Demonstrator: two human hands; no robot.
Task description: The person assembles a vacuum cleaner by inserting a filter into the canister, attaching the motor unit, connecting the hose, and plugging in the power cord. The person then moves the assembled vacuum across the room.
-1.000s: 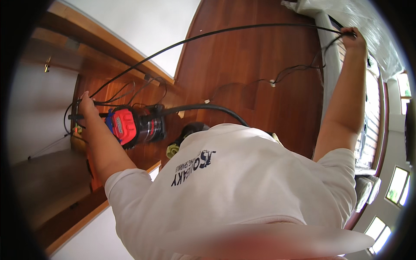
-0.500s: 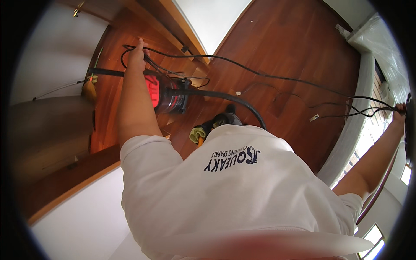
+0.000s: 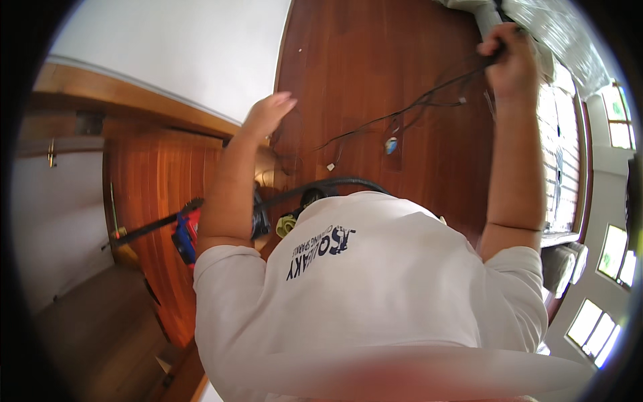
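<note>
My right hand is raised at the upper right, closed around a bunch of black power cords. From it the cords run down and left, blurred by motion. My left hand is raised on the left, beside the white wall. Its fingers are smeared, and I cannot tell whether a cord lies in them. Past my left forearm, partly hidden by it, stands a vacuum cleaner with red and blue parts. A black hose arches from it in front of my body. A pale plug shows near the cords.
Reddish wooden floor spreads ahead. A wood-trimmed white wall stands at the left. Plastic-wrapped things are at the upper right, beside bright windows. A yellow-green cloth hangs near my waist.
My view has turned. My right hand has come in from the far right edge to the upper right with the cords. My left hand has moved rightward, away from above the vacuum cleaner.
</note>
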